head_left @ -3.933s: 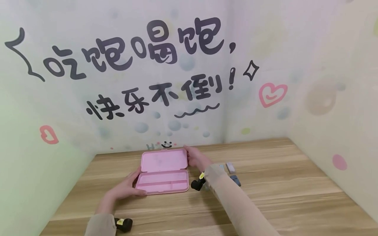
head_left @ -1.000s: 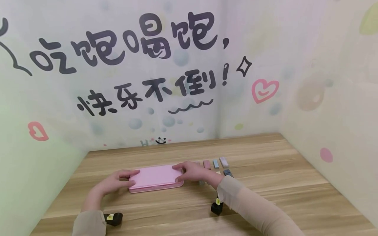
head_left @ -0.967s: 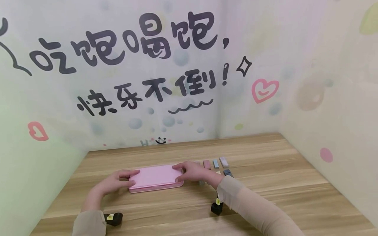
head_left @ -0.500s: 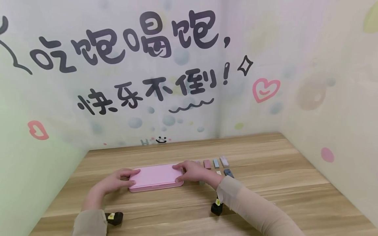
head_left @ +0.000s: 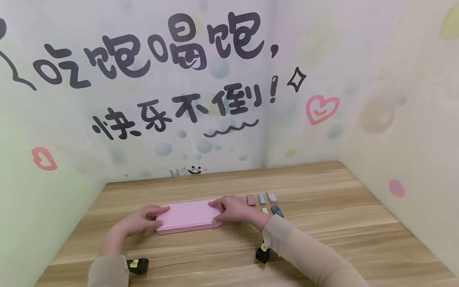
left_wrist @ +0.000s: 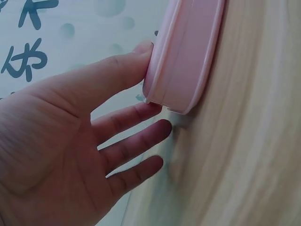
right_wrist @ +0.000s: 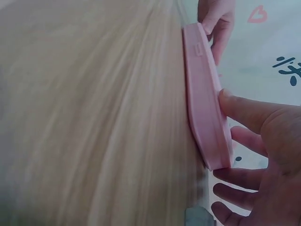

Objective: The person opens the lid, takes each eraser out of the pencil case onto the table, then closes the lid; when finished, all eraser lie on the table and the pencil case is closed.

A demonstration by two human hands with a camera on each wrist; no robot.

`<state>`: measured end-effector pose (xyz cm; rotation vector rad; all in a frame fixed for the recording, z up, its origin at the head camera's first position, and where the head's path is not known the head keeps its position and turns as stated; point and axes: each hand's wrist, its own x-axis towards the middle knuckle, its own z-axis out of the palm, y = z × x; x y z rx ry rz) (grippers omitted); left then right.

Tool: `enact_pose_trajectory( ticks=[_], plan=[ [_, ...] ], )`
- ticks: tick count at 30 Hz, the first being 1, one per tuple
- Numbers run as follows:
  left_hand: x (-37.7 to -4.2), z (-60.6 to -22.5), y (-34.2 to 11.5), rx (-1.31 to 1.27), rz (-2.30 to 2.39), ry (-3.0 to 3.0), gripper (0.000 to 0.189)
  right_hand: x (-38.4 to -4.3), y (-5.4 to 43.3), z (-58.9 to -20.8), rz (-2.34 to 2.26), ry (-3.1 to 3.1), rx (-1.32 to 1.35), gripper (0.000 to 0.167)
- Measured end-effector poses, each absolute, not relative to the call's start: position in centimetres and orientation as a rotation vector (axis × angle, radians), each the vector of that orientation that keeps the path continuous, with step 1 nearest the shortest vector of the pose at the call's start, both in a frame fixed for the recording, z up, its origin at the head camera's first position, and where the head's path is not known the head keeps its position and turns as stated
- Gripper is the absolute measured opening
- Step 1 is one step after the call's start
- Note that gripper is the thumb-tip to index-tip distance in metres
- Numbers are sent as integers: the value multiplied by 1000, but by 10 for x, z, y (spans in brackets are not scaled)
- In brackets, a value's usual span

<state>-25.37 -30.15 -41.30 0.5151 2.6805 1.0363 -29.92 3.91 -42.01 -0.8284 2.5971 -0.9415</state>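
A pink pencil case [head_left: 190,215] lies on the table with its lid down. At its left end, my left hand [head_left: 132,222] rests thumb and index finger on the lid. The left wrist view shows that thumb [left_wrist: 127,70] on the lid's edge, the other fingers fairly straight beside the case's end. My right hand [head_left: 234,209] presses the right end of the lid with thumb and index finger. In the right wrist view its remaining fingers [right_wrist: 235,195] extend loosely past the case's corner.
Small coloured blocks, among them a pink one [head_left: 251,199], a light blue one [head_left: 261,198], a lilac one [head_left: 271,196] and a dark blue one [head_left: 277,211], lie right of the case, some partly hidden by my right hand. A printed wall [head_left: 215,159] stands behind the wooden table [head_left: 201,263].
The case stood open with its inner compartments showing; its lid has since come down towards me. Over the last second the gap along the front has closed, while both hands stay at its ends.
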Motion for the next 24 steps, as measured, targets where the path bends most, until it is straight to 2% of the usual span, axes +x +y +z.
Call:
enact_pose_trajectory(
  ticks=[9,18,24],
  plan=[
    [-255,-412,-297,594,1047,2719,54,-303,42,-421,-938,2600,-832,56],
    [-257,-418,-295,576,1077,2741,52,-304,46,-419,-923,2598,-827,56],
    [-258,-413,-294,500,1145,2693,57,-302,47,-414,-928,2603,-839,56]
  ],
)
